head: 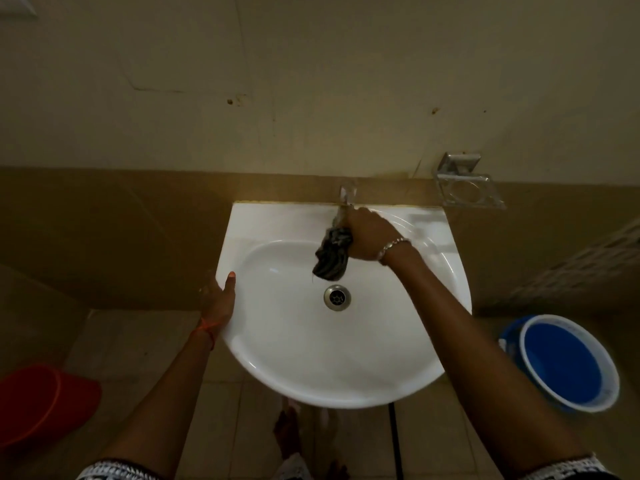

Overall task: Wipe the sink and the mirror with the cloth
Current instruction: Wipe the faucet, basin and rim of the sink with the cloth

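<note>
A white wall-mounted sink (277,355) fills the middle of the view, with a metal drain (337,297) in its bowl. My right hand (367,237) grips a dark striped cloth (332,254) that hangs bunched below the tap (347,195) at the sink's back edge. My left hand (219,299) rests on the sink's left rim, thumb on top of the rim and the fingers below it. No mirror is in view.
A metal soap holder (467,188) is fixed to the wall right of the tap. A blue bucket (568,362) stands on the floor at the right. A red tub (41,403) sits at the lower left. My bare feet (291,434) show under the sink.
</note>
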`<state>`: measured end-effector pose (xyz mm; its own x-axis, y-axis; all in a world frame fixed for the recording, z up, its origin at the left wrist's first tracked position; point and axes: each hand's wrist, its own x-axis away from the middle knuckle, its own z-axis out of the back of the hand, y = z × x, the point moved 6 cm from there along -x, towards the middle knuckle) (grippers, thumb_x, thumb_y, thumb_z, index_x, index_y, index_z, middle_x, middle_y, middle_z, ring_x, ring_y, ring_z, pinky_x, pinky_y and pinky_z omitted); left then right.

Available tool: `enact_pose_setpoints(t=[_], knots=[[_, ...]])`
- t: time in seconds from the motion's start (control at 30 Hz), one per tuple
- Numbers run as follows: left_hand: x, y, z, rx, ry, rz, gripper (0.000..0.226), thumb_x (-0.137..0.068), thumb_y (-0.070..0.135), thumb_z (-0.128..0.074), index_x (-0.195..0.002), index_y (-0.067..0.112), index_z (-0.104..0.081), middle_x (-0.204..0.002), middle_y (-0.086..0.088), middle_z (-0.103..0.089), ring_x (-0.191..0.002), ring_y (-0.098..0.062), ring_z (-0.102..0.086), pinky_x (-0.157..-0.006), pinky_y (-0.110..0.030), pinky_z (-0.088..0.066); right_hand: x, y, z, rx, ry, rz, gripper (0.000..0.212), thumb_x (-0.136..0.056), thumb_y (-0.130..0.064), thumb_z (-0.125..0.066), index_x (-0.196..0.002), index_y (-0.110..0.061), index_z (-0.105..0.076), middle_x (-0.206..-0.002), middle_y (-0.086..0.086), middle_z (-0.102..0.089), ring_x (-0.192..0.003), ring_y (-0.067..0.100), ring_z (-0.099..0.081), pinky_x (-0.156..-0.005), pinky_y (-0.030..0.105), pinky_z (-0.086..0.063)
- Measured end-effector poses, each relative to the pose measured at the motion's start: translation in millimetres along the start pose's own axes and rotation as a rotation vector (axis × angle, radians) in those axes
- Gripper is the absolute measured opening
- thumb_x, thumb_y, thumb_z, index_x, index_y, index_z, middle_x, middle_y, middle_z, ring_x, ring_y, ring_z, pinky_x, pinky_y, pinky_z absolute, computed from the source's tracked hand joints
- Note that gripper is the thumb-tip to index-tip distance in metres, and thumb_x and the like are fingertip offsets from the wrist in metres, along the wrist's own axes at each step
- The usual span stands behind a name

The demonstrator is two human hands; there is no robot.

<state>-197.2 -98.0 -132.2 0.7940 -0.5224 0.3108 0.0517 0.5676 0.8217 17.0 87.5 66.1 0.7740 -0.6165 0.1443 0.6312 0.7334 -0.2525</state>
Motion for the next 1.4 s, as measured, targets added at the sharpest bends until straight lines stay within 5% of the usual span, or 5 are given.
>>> enact_pose_setpoints(t=[0.23, 0.53, 0.73, 1.03, 1.4], knots=[[2, 1, 0, -0.054, -0.005, -0.023, 0.074, -0.086, 0.055, -0.043, -0.143, 0.012, -0.025, -0.149, -0.018, -0.030, -0.135, -0.042, -0.028, -0.111, -0.056, -0.028, 24, -9, -29, -0.105, 0.499, 0.119, 0.044, -0.053, -0.002, -0.084, -0.095, -0.008, -0.070, -0.109, 0.012, -0.070, -0.101, 0.033, -0.066, -0.067, 0.040, -0.058], [1, -1, -1, -0.068, -0.006, -0.089, 0.068, -0.088, 0.046, -0.049, -0.142, 0.011, -0.028, -0.142, -0.020, -0.040, -0.129, -0.040, -0.039, -0.107, -0.057, -0.034, -3, -26, -115, 0.111, 0.347, 0.313, 0.067, -0.048, -0.011, -0.088, -0.110, -0.006, -0.065, -0.119, 0.016, -0.064, -0.113, 0.040, -0.057, -0.092, 0.054, -0.045], [4, 2, -2, -0.085, -0.014, -0.122, 0.062, -0.090, 0.038, -0.052, -0.140, 0.009, -0.030, -0.136, -0.020, -0.045, -0.122, -0.039, -0.046, -0.102, -0.055, -0.041, -44, 12, -109, 0.107, 0.350, 0.111, 0.068, -0.049, 0.005, -0.084, -0.113, -0.002, -0.062, -0.119, 0.017, -0.064, -0.112, 0.040, -0.058, -0.072, 0.044, -0.057], [16, 17, 1, -0.058, -0.036, -0.134, 0.053, -0.091, 0.024, -0.053, -0.137, 0.004, -0.035, -0.132, -0.021, -0.048, -0.117, -0.036, -0.050, -0.098, -0.043, -0.043, -45, 18, -108, -0.130, 0.406, -0.029, 0.045, -0.068, 0.000, -0.073, -0.112, -0.005, -0.063, -0.117, 0.015, -0.065, -0.109, 0.038, -0.060, -0.084, 0.048, -0.054], [12, 13, 4, -0.052, -0.081, -0.101, 0.068, -0.083, 0.047, -0.054, -0.138, 0.012, -0.034, -0.132, -0.016, -0.052, -0.119, -0.034, -0.051, -0.101, -0.053, -0.043, -13, 24, -114, -0.088, 0.347, -0.215, 0.034, -0.075, 0.004, -0.060, -0.109, 0.001, -0.060, -0.109, 0.022, -0.063, -0.108, 0.042, -0.055, -0.079, 0.046, -0.054]])
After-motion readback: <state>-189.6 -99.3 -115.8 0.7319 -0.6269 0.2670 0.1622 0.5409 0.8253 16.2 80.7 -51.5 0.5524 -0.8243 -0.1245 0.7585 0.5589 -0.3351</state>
